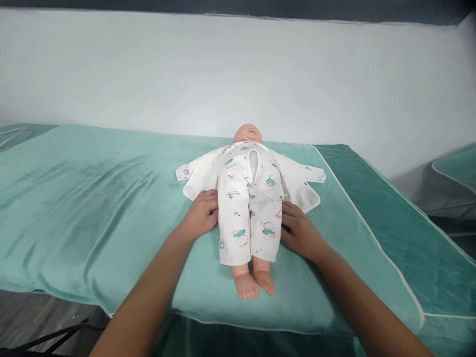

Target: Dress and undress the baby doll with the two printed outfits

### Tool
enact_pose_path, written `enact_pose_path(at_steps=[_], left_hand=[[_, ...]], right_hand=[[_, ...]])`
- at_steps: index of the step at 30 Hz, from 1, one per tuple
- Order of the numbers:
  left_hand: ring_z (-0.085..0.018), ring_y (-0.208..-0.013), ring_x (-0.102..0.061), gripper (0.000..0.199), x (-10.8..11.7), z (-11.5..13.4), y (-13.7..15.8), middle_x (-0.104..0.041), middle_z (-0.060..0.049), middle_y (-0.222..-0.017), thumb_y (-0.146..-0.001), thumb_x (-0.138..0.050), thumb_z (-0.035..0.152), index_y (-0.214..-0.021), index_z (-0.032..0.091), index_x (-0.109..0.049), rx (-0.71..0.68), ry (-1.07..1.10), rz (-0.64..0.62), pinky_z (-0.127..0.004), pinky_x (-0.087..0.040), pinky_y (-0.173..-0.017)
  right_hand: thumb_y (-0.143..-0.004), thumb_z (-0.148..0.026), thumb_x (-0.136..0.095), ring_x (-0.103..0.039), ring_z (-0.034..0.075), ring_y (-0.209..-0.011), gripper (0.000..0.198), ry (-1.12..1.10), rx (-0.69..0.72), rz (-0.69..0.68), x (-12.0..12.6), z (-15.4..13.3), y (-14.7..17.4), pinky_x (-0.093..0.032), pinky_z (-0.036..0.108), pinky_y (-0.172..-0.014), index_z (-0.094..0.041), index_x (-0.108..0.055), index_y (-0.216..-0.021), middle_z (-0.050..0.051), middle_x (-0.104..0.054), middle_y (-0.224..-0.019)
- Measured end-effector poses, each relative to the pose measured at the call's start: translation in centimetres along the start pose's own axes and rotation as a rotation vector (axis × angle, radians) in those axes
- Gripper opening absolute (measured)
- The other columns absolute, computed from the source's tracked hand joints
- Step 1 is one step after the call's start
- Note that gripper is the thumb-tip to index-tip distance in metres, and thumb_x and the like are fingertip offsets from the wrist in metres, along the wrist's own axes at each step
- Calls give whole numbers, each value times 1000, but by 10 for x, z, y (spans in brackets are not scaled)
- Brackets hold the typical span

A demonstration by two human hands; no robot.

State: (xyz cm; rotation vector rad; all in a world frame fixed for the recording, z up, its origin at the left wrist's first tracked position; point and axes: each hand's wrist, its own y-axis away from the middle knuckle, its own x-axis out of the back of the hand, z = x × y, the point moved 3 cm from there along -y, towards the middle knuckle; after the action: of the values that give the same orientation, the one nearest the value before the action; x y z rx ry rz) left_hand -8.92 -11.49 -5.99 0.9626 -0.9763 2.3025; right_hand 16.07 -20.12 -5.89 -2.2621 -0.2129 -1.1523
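A baby doll (248,133) lies on its back, its head toward the wall and its bare feet (247,286) toward me. White printed trousers (234,213) cover its legs and most of its front, with an oval opening near the top. Beneath them a white jacket (203,171) spreads out, both sleeves stretched sideways. My left hand (202,213) is closed at the left edge of the trousers, its fingertips tucked out of sight. On the opposite edge, my right hand (299,229) is closed in the same way, fingertips also hidden.
A light green blanket (92,198) with some wrinkles lies under the doll. Darker green quilted bedding (394,223) shows at the right. A white wall (223,74) rises behind the bed. Dark thin bars (55,337) stand at the lower left over a grey floor.
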Motion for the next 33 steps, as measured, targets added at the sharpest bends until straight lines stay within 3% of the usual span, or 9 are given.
enact_pose_path(at_steps=[4,9,12,16,23,26,29,31,33], left_hand=[[-17,-69,-57,26,4,-2,4,-63,-2,-67,-82,-42,13,-65,19,-61,127,60,86,-33,-46,-75],[-28,-112,-57,25,28,-29,10,-68,-10,-112,-86,-48,21,-102,20,-68,555,-259,494,-43,-43,-99],[-41,-122,-49,33,35,-45,14,-59,-19,-124,-86,-57,37,-109,14,-64,849,-460,464,-55,-39,-100],[-39,-117,-50,17,35,-54,15,-62,-17,-116,-83,-60,35,-87,19,-62,859,-394,425,-56,-37,-98],[-18,-81,-59,22,37,-14,-18,-60,-1,-86,-86,-58,42,-83,23,-47,496,540,689,-31,-47,-76],[-20,-100,-61,20,40,33,-42,-65,-2,-101,-90,-56,43,-87,24,-48,309,534,617,-32,-48,-85],[-22,-110,-62,20,31,64,-54,-70,-3,-112,-92,-55,41,-83,23,-54,216,445,152,-35,-47,-92],[-22,-110,-64,22,30,61,-54,-72,-4,-115,-95,-50,40,-86,23,-61,227,428,35,-35,-47,-94],[-21,-110,-64,25,36,43,-56,-72,-4,-116,-97,-46,38,-96,24,-67,283,375,167,-35,-46,-97]], right_hand=[[-97,-27,-48,-63,19,-78,23,-90,-185,138,7,6,7,-49,34,-75,-23,-70,-90,5,-69,-83],[-90,-41,-54,-62,27,-101,32,204,-553,502,32,59,28,-48,40,-89,-18,-67,-109,13,-69,-109],[-86,-51,-54,-61,32,-101,49,398,-785,358,40,91,32,-46,45,-88,-13,-66,-114,19,-67,-110],[-77,-57,-60,-62,30,-83,43,367,-968,154,50,110,18,-44,40,-71,-17,-67,-94,13,-68,-91],[-75,-37,-68,-51,15,-66,22,-540,-583,622,64,40,-52,-42,28,-61,-24,-51,-82,-4,-52,-72],[-77,-24,-64,-52,15,-74,13,-459,-279,286,61,-15,-75,-44,28,-68,-24,-52,-83,-1,-56,-83],[-80,-20,-61,-52,14,-71,10,-323,-215,-194,52,-40,-74,-42,28,-65,-24,-59,-90,-1,-59,-81],[-86,-27,-59,-55,15,-71,9,-391,-275,-262,54,-37,-69,-44,28,-66,-23,-62,-93,0,-62,-82],[-89,-36,-57,-59,16,-73,16,-446,-378,-87,59,-22,-72,-46,30,-69,-21,-64,-88,2,-65,-83]])
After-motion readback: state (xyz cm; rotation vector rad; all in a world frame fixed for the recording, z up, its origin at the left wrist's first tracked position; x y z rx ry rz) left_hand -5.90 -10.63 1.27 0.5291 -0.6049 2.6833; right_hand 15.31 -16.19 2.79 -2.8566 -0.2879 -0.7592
